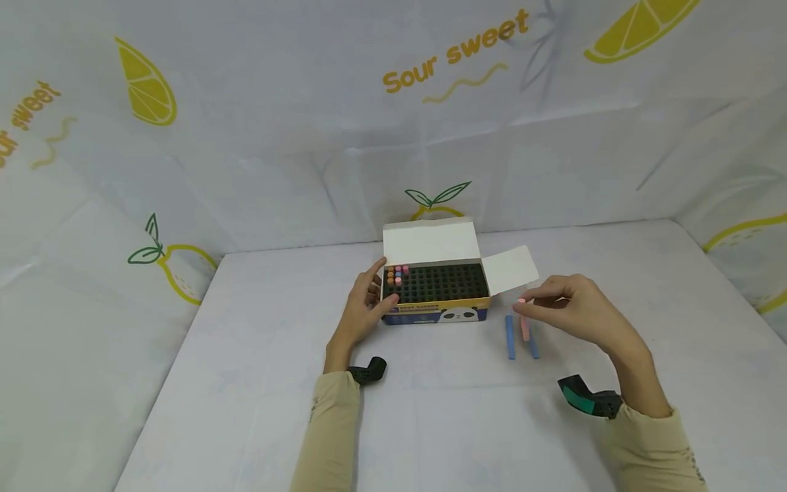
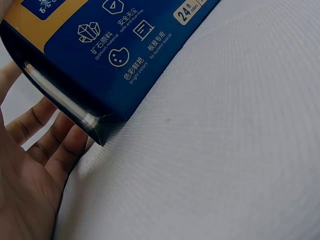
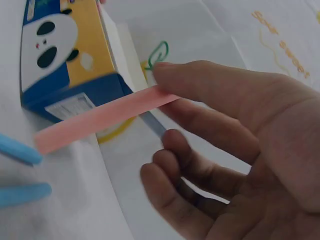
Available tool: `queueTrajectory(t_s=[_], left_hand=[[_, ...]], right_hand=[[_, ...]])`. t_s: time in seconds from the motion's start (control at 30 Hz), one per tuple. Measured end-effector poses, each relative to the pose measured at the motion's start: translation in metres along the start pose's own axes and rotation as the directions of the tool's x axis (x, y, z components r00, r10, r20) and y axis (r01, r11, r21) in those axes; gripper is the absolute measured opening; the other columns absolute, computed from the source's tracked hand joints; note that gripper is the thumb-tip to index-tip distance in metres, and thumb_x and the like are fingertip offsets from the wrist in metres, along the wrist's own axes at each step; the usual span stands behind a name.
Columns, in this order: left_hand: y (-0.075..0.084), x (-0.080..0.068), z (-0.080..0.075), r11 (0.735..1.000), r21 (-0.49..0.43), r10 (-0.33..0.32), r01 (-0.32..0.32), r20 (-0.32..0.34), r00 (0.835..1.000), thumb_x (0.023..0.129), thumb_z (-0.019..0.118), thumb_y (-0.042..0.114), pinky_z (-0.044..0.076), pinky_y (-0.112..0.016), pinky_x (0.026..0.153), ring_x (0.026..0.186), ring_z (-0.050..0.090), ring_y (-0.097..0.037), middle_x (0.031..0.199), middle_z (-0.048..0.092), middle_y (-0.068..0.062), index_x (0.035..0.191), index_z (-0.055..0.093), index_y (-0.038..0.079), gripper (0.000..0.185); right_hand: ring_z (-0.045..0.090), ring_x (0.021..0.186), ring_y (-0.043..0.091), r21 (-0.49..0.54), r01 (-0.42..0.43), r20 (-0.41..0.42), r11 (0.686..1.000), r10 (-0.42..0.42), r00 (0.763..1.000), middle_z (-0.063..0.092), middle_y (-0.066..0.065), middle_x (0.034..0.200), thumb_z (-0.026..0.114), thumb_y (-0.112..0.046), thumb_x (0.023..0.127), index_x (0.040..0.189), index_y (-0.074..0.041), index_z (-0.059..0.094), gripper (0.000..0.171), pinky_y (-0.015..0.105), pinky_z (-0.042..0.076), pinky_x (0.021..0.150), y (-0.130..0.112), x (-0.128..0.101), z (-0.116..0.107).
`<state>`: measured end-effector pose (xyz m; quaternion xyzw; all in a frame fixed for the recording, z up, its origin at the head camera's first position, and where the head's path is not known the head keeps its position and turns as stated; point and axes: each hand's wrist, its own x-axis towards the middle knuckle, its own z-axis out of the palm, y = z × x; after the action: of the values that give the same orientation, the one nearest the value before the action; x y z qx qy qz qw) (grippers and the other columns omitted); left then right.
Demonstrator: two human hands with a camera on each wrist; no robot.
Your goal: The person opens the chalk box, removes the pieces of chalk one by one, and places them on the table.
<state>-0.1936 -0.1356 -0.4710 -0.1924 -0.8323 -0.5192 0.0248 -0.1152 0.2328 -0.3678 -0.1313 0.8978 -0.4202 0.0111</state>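
Note:
My right hand [image 1: 574, 307] pinches a pink chalk stick [image 3: 97, 121] near its upper end, between thumb and forefinger. The stick points downward over two blue chalk sticks [image 1: 510, 337] that lie on the table, to the right of the chalk box [image 1: 424, 316]. At the box's left end, my left hand [image 1: 361, 307] holds it, with the thumb at the front top corner and the forefinger toward the back. Inside the box is a black grid of holes [image 1: 445, 283]. Several orange, pink and blue chalk sticks [image 1: 398, 281] stand in its back left corner.
The box's white lid [image 1: 430, 242] stands up at the back, and a white side flap [image 1: 512, 268] sticks out to the right. A white cloth with lemon prints [image 1: 277, 137] rises behind the white table surface [image 1: 258, 355].

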Motion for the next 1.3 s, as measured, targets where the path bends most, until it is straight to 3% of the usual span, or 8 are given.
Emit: queueTrajectory(t_s=[0.13,0.33,0.43,0.57,0.7,0.93,1.3], left_hand=[[0.000,0.000,0.000,1.000,0.006,-0.003,0.003,0.001,1.000,0.096,0.066,0.038,0.042,-0.029,0.076,0.086,0.045,-0.021,0.115,0.049,-0.012,0.161,0.033,0.030,0.074],[-0.003,-0.001,0.000,1.000,0.016,0.009,-0.009,0.001,1.000,0.095,0.062,0.057,0.043,-0.027,0.075,0.084,0.045,-0.018,0.115,0.049,-0.012,0.161,0.033,0.029,0.077],[-0.004,-0.001,0.000,1.000,0.019,0.014,-0.014,0.000,1.000,0.096,0.061,0.058,0.043,-0.027,0.074,0.083,0.045,-0.017,0.115,0.049,-0.013,0.161,0.033,0.027,0.078],[-0.003,-0.002,0.001,1.000,0.012,0.001,-0.001,-0.002,1.000,0.096,0.062,0.054,0.042,-0.027,0.075,0.083,0.044,-0.019,0.116,0.048,-0.013,0.161,0.033,0.028,0.076],[-0.001,-0.002,0.001,1.000,0.004,-0.019,0.019,0.003,1.000,0.096,0.064,0.047,0.041,-0.029,0.075,0.085,0.043,-0.020,0.117,0.047,-0.013,0.161,0.032,0.030,0.074],[0.000,-0.002,0.001,1.000,0.010,-0.019,0.019,0.003,1.000,0.096,0.064,0.046,0.042,-0.029,0.077,0.086,0.044,-0.020,0.117,0.048,-0.012,0.161,0.033,0.031,0.074],[0.002,0.000,0.000,1.000,0.006,-0.009,0.009,0.006,1.000,0.096,0.065,0.039,0.042,-0.029,0.077,0.085,0.044,-0.020,0.116,0.048,-0.013,0.161,0.032,0.029,0.073]], right_hand=[[0.057,0.080,0.003,-0.035,-0.077,0.059,0.996,0.079,0.995,0.073,-0.008,0.086,0.079,-0.024,0.090,0.099,-0.015,0.083,0.013,0.021,0.048,0.069,0.010,-0.003,-0.009],[0.057,0.078,0.001,-0.082,-0.164,0.130,0.983,0.173,0.976,0.074,0.003,0.096,0.078,-0.029,0.091,0.102,-0.007,0.082,0.025,0.022,0.047,0.067,0.024,-0.002,-0.014],[0.061,0.084,0.001,-0.104,-0.193,0.143,0.976,0.207,0.968,0.077,0.009,0.104,0.078,-0.030,0.091,0.105,-0.005,0.081,0.029,0.023,0.049,0.072,0.029,-0.001,-0.014],[0.067,0.096,0.012,-0.124,-0.220,0.147,0.968,0.237,0.960,0.078,0.015,0.107,0.078,-0.032,0.091,0.107,-0.001,0.080,0.035,0.029,0.052,0.078,0.035,0.002,-0.011],[0.069,0.098,0.020,-0.146,-0.219,0.129,0.965,0.238,0.963,0.077,0.019,0.109,0.077,-0.030,0.092,0.108,0.002,0.079,0.036,0.030,0.052,0.076,0.039,0.004,-0.008],[0.058,0.077,0.010,-0.197,-0.183,0.056,0.963,0.198,0.979,0.076,0.021,0.104,0.077,-0.028,0.090,0.107,0.002,0.079,0.034,0.024,0.045,0.061,0.046,0.005,-0.005],[0.057,0.077,0.011,-0.203,-0.185,0.055,0.962,0.200,0.978,0.077,0.016,0.099,0.080,-0.031,0.088,0.104,-0.002,0.081,0.034,0.024,0.045,0.062,0.059,0.008,0.006]])
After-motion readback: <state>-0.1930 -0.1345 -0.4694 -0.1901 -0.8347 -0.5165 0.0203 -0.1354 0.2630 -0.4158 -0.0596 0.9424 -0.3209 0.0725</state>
